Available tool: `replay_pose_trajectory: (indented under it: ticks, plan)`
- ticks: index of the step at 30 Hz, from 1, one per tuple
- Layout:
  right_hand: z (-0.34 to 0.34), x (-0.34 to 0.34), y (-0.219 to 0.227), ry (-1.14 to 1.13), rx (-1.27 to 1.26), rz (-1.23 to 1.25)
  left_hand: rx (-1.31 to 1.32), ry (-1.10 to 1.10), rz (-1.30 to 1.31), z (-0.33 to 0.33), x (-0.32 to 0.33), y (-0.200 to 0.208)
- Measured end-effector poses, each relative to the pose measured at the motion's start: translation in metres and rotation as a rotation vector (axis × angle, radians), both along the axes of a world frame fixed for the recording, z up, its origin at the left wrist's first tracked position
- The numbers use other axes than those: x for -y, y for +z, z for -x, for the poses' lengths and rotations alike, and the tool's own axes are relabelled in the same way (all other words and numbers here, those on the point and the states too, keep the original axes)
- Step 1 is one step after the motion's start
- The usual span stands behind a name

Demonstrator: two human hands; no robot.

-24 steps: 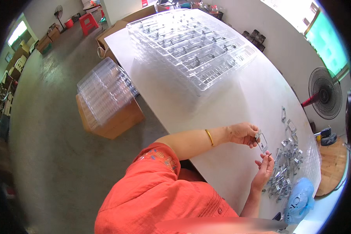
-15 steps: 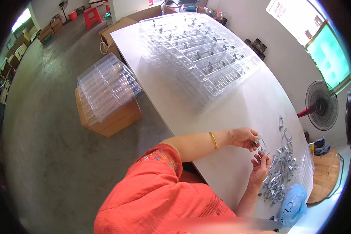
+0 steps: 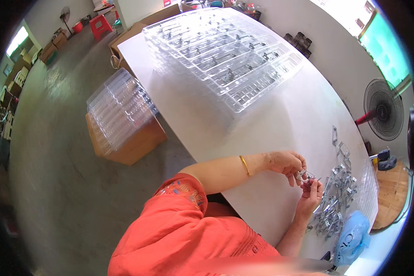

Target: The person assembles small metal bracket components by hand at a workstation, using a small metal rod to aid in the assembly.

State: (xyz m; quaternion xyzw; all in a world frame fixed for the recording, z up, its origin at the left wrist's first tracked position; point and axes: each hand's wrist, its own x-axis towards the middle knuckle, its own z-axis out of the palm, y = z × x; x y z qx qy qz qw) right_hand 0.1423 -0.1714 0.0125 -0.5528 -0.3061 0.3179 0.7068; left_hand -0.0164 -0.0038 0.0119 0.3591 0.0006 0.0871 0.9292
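Above the white table (image 3: pixel 244 179), my left hand (image 3: pixel 286 163) pinches one end of a small silvery metal bracket with a thin wire-like frame (image 3: pixel 309 175). The fingers of my right hand (image 3: pixel 311 192) close on its other end, just below and to the right. Fingertips cover part of the bracket, so its full shape is hidden. Beside my right hand lies a loose heap of similar metal brackets (image 3: pixel 338 188), with one of them (image 3: pixel 334 135) apart at the heap's far end.
Stacked clear plastic trays (image 3: pixel 216 60) holding metal parts stand on the table's far half. More clear trays (image 3: pixel 122 108) sit on a cardboard box (image 3: pixel 133 142) left of the table. A blue plastic bag (image 3: pixel 353 237) lies by the heap; a fan (image 3: pixel 384 109) stands beyond the right edge.
The bracket has turned from standing upright to lying flatter between my hands. My left fingers have curled down around its end, and both hands stay close together. The whole view has shifted slightly.
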Motion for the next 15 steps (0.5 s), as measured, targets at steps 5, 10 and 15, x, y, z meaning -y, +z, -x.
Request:
replay_pose_trajectory:
  ticks: [5,10,15]
  plan:
    - [0.006,0.01,-0.002,-0.002,0.001,-0.059,-0.061,-0.083,-0.016,0.0,0.002,0.003]
    - [0.019,0.011,0.006,0.003,0.092,-0.012,-0.226,-0.093,-0.168,0.0,0.012,0.008]
    - [0.03,0.011,0.018,0.072,0.326,-0.004,-0.321,-0.15,-0.232,0.006,0.012,0.012]
